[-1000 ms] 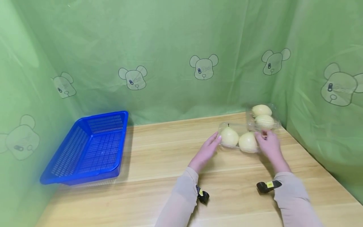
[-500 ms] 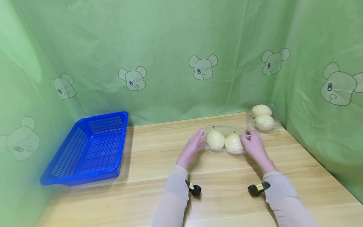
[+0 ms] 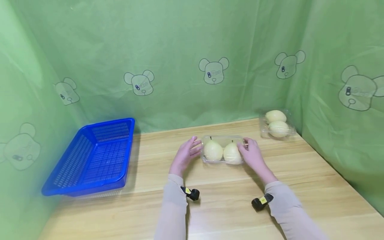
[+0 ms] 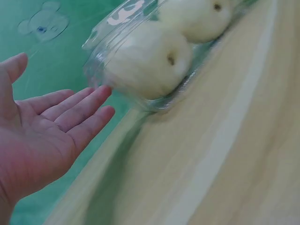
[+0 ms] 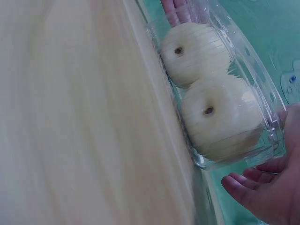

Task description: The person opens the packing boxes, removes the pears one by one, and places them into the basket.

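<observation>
A clear plastic clamshell box (image 3: 223, 137) on the wooden table holds two pale yellow pears (image 3: 213, 151), their stem ends showing in both wrist views. My right hand (image 3: 252, 154) grips its right end, thumb over the lid and fingers against the end wall. My left hand (image 3: 183, 156) is at the box's left end, palm turned inward and fingers spread. In the left wrist view, the left fingertips (image 4: 104, 93) reach right to the plastic corner. A second clamshell box (image 3: 290, 131) with two pears (image 3: 278, 129) stands at the back right.
A blue plastic basket (image 3: 124, 181) with mesh walls stands at the left of the table (image 3: 222, 213). Green curtains (image 3: 174, 40) printed with bear heads enclose the back and both sides. Each wrist carries a small black camera (image 3: 259, 204).
The nearer box of pears has moved left, away from the second box, with my right hand following at its end. My left hand has moved left too, its fingers opening out.
</observation>
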Demonstrator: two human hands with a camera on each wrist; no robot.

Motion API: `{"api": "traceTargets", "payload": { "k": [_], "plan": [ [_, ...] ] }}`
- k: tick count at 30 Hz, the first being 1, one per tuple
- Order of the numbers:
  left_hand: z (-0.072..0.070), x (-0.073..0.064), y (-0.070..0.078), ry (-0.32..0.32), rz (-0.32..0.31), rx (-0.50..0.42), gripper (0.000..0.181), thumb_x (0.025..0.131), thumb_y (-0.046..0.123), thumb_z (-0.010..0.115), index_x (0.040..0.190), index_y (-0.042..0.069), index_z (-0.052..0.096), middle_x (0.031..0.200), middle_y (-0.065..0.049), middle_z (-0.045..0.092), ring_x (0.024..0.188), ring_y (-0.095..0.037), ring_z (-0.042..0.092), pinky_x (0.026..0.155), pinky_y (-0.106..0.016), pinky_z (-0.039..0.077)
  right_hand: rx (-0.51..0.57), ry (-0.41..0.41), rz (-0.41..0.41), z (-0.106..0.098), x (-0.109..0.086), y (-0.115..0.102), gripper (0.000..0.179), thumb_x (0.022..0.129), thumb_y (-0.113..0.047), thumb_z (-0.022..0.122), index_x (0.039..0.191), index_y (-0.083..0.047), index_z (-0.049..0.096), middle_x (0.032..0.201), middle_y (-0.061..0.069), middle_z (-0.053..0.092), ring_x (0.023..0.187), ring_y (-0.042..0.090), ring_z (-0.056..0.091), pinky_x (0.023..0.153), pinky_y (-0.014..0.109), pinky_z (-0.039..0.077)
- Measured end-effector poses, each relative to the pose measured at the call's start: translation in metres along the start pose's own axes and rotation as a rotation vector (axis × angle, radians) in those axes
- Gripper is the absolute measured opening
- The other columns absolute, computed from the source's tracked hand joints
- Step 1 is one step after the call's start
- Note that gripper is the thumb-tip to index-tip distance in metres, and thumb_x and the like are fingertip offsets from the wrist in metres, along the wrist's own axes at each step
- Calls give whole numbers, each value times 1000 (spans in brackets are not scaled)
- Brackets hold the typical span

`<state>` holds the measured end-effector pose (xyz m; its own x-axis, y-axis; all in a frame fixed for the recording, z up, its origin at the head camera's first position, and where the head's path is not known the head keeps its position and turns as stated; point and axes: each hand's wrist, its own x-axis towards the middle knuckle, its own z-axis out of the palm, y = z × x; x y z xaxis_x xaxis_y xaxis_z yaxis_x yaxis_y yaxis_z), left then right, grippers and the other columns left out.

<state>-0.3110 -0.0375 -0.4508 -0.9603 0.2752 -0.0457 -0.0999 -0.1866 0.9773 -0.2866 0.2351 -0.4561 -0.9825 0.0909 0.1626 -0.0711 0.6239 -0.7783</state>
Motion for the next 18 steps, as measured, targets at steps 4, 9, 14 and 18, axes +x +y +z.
{"api": "traceTargets", "payload": {
  "k": [4, 9, 14, 18],
  "plan": [
    [-18, -4, 1, 46, -10, -2, 60, 99, 39, 52, 147, 6, 37, 142, -14, 53, 123, -28, 60, 106, -40, 48, 23, -13, 0, 14, 1, -10, 66, 102, -35, 46, 144, 13, 28, 143, 35, 34, 125, 47, 46, 109, 56, 40],
    [-40, -12, 1, 87, -15, -33, 57, 99, 33, 53, 146, 3, 38, 140, -17, 55, 121, -29, 62, 104, -40, 50, 56, -47, -3, 31, 1, -23, 66, 101, -35, 47, 145, 11, 29, 144, 33, 34, 126, 46, 46, 108, 55, 42],
    [-58, -21, 4, 101, -17, -58, 57, 100, 33, 51, 147, 4, 37, 141, -18, 53, 122, -31, 60, 104, -40, 50, 102, -66, 1, 45, 2, -33, 65, 100, -34, 49, 146, 8, 30, 144, 30, 35, 126, 43, 47, 107, 54, 44],
    [-65, -27, 6, 138, -14, -66, 55, 100, 32, 51, 146, 4, 39, 141, -18, 54, 124, -32, 59, 103, -40, 50, 115, -81, -3, 53, 4, -40, 65, 100, -34, 49, 146, 8, 30, 143, 29, 36, 126, 42, 47, 107, 52, 44]
  ]
}}
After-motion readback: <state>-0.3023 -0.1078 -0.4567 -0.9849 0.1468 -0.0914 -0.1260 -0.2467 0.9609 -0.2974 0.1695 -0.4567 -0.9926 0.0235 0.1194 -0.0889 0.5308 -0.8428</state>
